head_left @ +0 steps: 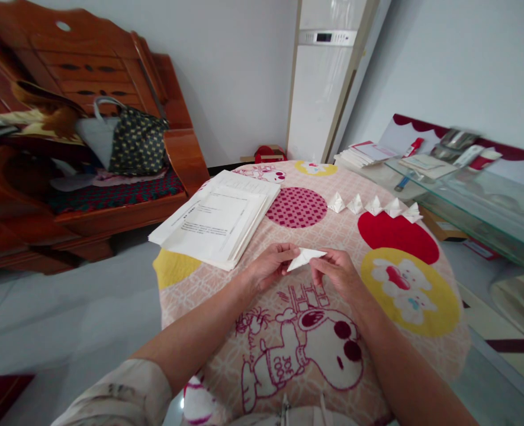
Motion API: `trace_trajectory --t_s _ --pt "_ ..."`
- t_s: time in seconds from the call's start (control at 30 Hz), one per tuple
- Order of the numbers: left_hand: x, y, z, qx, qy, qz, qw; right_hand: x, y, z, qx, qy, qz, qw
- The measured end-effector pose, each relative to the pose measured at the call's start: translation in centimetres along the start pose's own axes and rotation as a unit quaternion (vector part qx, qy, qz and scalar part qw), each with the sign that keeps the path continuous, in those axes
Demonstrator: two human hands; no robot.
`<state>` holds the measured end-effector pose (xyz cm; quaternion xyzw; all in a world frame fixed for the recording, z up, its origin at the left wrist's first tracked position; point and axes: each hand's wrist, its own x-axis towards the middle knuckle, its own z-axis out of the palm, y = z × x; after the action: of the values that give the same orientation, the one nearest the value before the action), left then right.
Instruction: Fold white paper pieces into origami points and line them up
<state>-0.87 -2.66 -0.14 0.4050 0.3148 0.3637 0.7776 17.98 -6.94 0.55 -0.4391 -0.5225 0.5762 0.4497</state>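
A small white folded paper triangle (305, 258) is held up over the middle of the round table. Its left end sits in the closed fingers of my left hand (273, 264). At the other end, my right hand (336, 270) pinches it between thumb and fingers. Beyond my right hand, several folded white paper pieces (375, 206) with pointed tops stand in a row. To the left lies a thick stack of printed sheets (217, 216), its pages slightly fanned.
A patterned cloth (297, 228) with cartoon figures covers the table. At right is a glass-topped cabinet (479, 207) bearing papers and a metal container. A wooden sofa (173, 142) with a dark patterned bag (138, 142) stands at left. A tall white appliance (317, 89) is behind.
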Motion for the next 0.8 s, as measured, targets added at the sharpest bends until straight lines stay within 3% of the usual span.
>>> trace_trajectory --t_s 0.8 --pt "-0.38 0.04 0.77 -0.009 0.003 -0.008 1.0 0.02 0.1 -0.05 -0.026 -0.006 -0.014 1.0"
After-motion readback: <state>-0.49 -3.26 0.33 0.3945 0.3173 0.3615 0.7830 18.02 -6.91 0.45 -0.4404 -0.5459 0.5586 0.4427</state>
